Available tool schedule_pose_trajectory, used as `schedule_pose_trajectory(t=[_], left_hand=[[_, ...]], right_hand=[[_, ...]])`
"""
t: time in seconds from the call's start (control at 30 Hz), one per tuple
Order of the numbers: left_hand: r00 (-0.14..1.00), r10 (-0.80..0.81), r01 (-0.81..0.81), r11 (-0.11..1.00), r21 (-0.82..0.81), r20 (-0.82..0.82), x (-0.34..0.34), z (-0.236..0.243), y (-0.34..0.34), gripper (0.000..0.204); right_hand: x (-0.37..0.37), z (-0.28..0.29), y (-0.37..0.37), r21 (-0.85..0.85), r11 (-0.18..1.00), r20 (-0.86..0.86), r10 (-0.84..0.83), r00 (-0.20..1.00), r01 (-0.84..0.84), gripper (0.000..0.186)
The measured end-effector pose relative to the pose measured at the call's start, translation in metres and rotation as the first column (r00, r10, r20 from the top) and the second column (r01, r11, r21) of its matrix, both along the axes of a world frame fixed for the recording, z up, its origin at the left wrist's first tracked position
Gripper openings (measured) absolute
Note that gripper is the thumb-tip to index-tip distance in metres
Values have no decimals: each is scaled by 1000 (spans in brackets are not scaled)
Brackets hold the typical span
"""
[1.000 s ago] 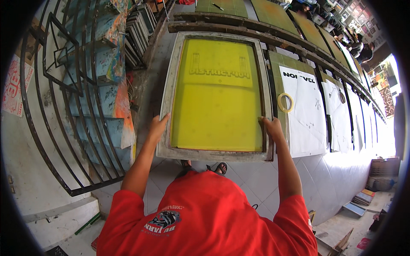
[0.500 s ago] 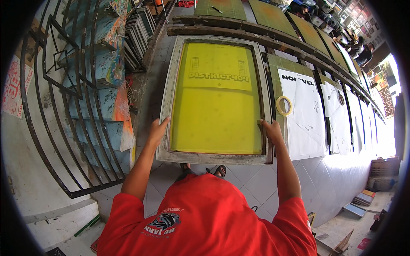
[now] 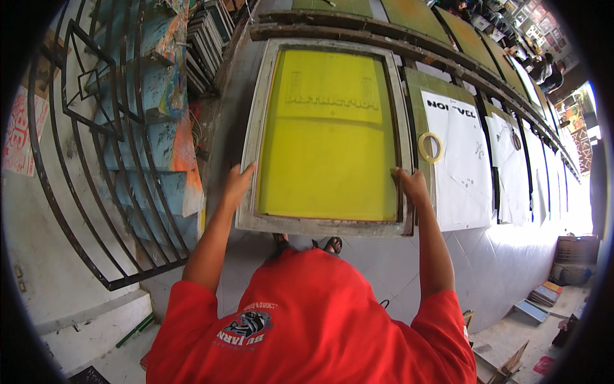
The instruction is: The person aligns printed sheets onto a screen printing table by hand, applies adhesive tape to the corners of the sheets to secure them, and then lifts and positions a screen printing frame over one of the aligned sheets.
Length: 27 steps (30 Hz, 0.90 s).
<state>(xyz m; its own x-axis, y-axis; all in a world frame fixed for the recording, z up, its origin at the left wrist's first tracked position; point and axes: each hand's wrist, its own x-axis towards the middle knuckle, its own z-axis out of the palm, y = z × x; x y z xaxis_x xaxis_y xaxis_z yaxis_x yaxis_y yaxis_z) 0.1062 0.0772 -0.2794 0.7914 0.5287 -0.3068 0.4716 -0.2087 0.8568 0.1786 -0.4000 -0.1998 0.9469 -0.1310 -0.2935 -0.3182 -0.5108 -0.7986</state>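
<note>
A large printing screen (image 3: 329, 137) with a pale wooden frame and yellow mesh is held out flat in front of me, at chest height. My left hand (image 3: 238, 184) grips its left rail near the lower corner. My right hand (image 3: 412, 185) grips the right rail at about the same height. Faint lettering shows in the upper part of the mesh. My red shirt fills the lower middle of the view.
A long print table (image 3: 473, 153) with white sheets and a roll of yellow tape (image 3: 430, 146) runs along the right. A black metal railing (image 3: 83, 160) and paint-stained stairs (image 3: 169, 147) stand on the left. Stacked frames (image 3: 208, 38) lie beyond. Tiled floor is below.
The screen has shifted slightly away and up in view; both hands keep their hold on its side rails.
</note>
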Motion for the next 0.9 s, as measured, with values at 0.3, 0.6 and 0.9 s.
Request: schedule_pose_trajectory(t=[0.3, 0.6, 0.9], left_hand=[[989, -144, 138, 975, -172, -22, -1, 47, -10, 48], [984, -158, 143, 975, -167, -82, 3, 46, -4, 52], [981, -164, 143, 971, -192, -101, 4, 50, -4, 53]], right_hand=[[6, -29, -17, 45, 999, -11, 21, 1000, -20, 50], [6, -33, -22, 117, 992, -110, -27, 994, 40, 60], [-2, -45, -36, 425, 887, -171, -118, 978, 181, 56]])
